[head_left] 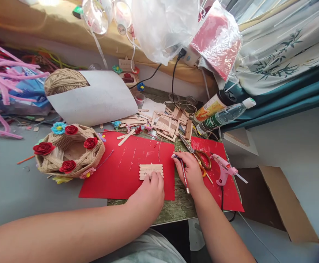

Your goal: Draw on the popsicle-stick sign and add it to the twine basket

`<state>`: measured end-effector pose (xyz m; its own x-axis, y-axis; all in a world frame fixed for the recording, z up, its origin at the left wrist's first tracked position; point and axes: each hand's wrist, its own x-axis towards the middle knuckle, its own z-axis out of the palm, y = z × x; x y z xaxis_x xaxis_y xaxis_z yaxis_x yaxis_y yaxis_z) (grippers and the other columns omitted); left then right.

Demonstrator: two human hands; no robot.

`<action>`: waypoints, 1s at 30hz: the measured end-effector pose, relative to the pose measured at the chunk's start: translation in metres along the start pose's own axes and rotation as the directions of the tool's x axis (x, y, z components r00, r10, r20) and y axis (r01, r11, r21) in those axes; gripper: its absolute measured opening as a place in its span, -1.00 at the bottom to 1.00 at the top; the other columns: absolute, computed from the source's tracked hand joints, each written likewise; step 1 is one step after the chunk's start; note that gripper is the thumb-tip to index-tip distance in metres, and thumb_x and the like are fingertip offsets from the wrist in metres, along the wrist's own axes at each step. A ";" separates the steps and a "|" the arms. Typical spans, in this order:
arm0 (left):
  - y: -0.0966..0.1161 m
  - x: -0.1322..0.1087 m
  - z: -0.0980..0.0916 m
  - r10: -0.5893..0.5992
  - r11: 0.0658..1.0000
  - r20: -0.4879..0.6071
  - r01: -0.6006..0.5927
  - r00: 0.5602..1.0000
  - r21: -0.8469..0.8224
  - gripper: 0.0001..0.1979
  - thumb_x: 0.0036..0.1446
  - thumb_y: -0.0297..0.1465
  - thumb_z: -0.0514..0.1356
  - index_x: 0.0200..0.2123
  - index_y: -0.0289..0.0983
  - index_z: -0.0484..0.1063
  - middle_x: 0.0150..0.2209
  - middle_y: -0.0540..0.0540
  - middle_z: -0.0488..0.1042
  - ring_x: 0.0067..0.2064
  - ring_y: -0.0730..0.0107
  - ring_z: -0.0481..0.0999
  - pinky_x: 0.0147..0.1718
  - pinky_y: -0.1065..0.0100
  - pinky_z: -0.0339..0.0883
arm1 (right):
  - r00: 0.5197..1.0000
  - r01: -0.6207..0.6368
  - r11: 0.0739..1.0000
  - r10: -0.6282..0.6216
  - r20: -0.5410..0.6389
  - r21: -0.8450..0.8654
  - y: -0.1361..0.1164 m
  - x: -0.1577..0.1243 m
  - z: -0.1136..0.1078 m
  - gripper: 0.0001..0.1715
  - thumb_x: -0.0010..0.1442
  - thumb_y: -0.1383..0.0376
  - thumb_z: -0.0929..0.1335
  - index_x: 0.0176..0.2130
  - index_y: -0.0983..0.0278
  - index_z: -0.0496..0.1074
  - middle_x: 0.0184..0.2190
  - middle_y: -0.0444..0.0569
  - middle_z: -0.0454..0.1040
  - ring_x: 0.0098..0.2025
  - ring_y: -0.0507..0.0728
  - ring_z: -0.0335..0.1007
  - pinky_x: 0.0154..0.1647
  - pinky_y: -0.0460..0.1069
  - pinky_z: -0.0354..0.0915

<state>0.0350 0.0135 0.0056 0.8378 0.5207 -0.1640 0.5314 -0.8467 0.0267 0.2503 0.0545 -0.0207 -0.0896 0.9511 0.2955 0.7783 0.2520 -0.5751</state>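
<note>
A small panel of glued popsicle sticks (150, 169) lies on a red paper sheet (121, 168) in front of me. My left hand (148, 195) rests on the sheet with its fingers pressing the panel's near edge. My right hand (191, 171) sits just right of the sheet, fingers closed around a pencil (184, 177) that lies pointing toward me. Scissors with orange handles (196, 153) lie touching the far side of my right hand.
A pink glue gun (225, 170) rests on a second red sheet (225, 190) at the right. A twine basket with red paper roses (68, 153) stands left. Loose popsicle sticks (165, 124), two bottles (220, 113), a twine ball (63, 80) and pipe cleaners (3, 80) crowd the back.
</note>
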 end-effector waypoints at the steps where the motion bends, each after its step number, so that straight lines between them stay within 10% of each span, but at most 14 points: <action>1: 0.000 0.000 0.000 0.003 1.000 0.005 -0.003 1.000 0.001 -0.45 0.37 -0.31 -0.03 0.30 -0.50 0.32 0.30 -0.56 0.31 0.29 -0.20 0.37 0.13 -0.08 0.37 | 1.000 -0.008 1.000 0.008 -0.015 -0.012 0.003 -0.001 0.001 -0.70 0.40 0.29 0.32 0.08 0.17 0.51 -0.13 0.08 0.49 -0.06 0.23 0.45 0.02 0.18 0.41; 8: 0.001 0.000 0.005 0.026 0.997 -0.024 -0.025 0.999 0.075 -0.44 0.38 -0.29 -0.03 0.29 -0.52 0.32 0.29 -0.53 0.34 0.27 -0.18 0.42 0.13 -0.02 0.39 | 0.968 -0.091 0.986 0.121 -0.220 0.143 -0.011 -0.010 -0.002 -0.69 0.38 0.29 0.34 0.08 0.12 0.54 -0.01 0.10 0.53 0.06 0.29 0.47 0.14 0.26 0.40; 12: -0.002 -0.001 0.004 0.046 0.994 -0.104 -0.035 0.994 0.102 -0.44 0.36 -0.24 0.01 0.26 -0.50 0.38 0.26 -0.49 0.39 0.25 -0.14 0.45 0.13 0.01 0.37 | 0.940 -0.323 0.718 0.321 0.119 0.617 -0.027 -0.020 -0.001 -0.69 0.46 0.20 0.26 0.06 0.14 0.52 -0.13 0.06 0.60 -0.20 0.19 0.57 -0.20 0.12 0.56; 15: -0.007 0.002 -0.001 0.065 0.995 -0.141 -0.052 0.988 0.088 -0.47 0.34 -0.23 0.05 0.18 -0.48 0.47 0.18 -0.44 0.50 0.19 -0.09 0.52 0.08 0.05 0.39 | 0.896 -0.433 0.577 0.197 0.397 0.692 -0.031 -0.020 -0.002 -0.68 0.47 0.23 0.24 0.10 0.15 0.49 0.04 0.08 0.58 0.04 0.21 0.55 0.11 0.16 0.48; 20: -0.013 0.008 -0.005 0.071 0.995 -0.186 -0.056 0.980 0.083 -0.49 0.31 -0.23 0.07 0.11 -0.47 0.53 0.11 -0.35 0.57 0.12 -0.03 0.58 0.02 0.11 0.40 | 0.927 -0.313 0.658 0.054 0.371 0.685 -0.027 -0.013 -0.004 -0.65 0.44 0.29 0.27 0.17 0.07 0.41 0.27 0.02 0.42 0.37 0.23 0.24 0.39 0.23 0.17; 30: -0.013 0.001 -0.010 0.051 0.998 -0.078 -0.048 0.996 0.045 -0.42 0.34 -0.23 0.02 0.27 -0.49 0.36 0.26 -0.37 0.43 0.23 -0.10 0.43 0.11 0.03 0.36 | 0.962 -0.262 0.777 0.255 0.095 0.572 -0.015 -0.007 0.001 -0.73 0.43 0.24 0.31 -0.02 0.16 0.59 -0.21 0.02 0.54 -0.26 0.13 0.49 -0.17 0.08 0.44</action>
<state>0.0303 0.0262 0.0147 0.8710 0.4839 -0.0846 0.4848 -0.8746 -0.0102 0.2385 0.0441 -0.0144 0.0536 0.9964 0.0654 0.2733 0.0483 -0.9607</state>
